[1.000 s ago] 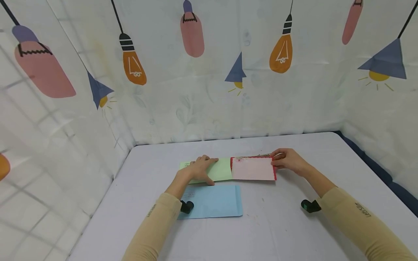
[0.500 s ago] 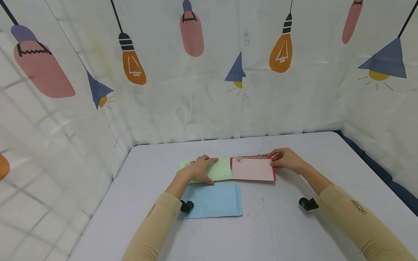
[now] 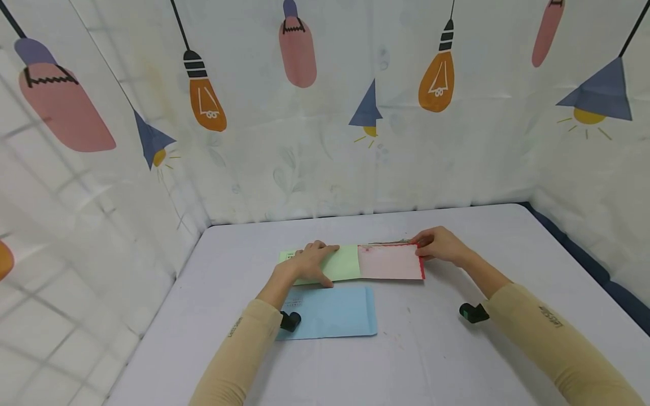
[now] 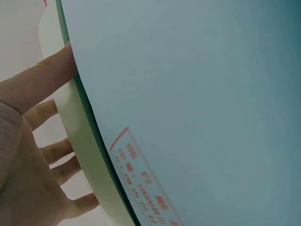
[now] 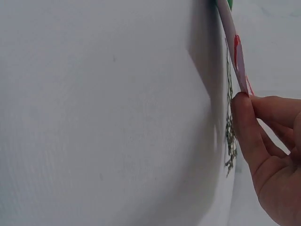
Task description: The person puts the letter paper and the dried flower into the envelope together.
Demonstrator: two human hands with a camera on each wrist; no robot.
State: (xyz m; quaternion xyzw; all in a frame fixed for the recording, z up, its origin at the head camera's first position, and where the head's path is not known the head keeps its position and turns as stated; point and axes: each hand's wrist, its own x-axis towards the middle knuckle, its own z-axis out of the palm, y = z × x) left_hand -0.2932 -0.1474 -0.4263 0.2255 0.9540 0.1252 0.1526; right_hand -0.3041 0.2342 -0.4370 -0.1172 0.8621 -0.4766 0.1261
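Note:
My left hand (image 3: 311, 264) rests across a light green envelope (image 3: 347, 262), fingers spread toward its far edge and thumb at its near edge. Against the envelope's right end stands a pale pink card (image 3: 390, 262) with red trim; its left border is hidden there. With thumb and fingers, my right hand (image 3: 440, 245) pinches the card's upper right corner, as the right wrist view also shows on the card (image 5: 241, 70). A thin dried sprig (image 5: 230, 141) lies just behind the card, near the right fingertips.
A light blue envelope (image 3: 335, 313) lies flat in front of the green one, partly under the left forearm. The white tabletop (image 3: 406, 361) stretches around them, with small specks on it. A patterned cloth wall (image 3: 325, 169) stands along the back.
My right hand has moved slightly left with the pink card. The card's red left border, visible earlier, is now out of sight at the green envelope's end. The left hand has stayed still.

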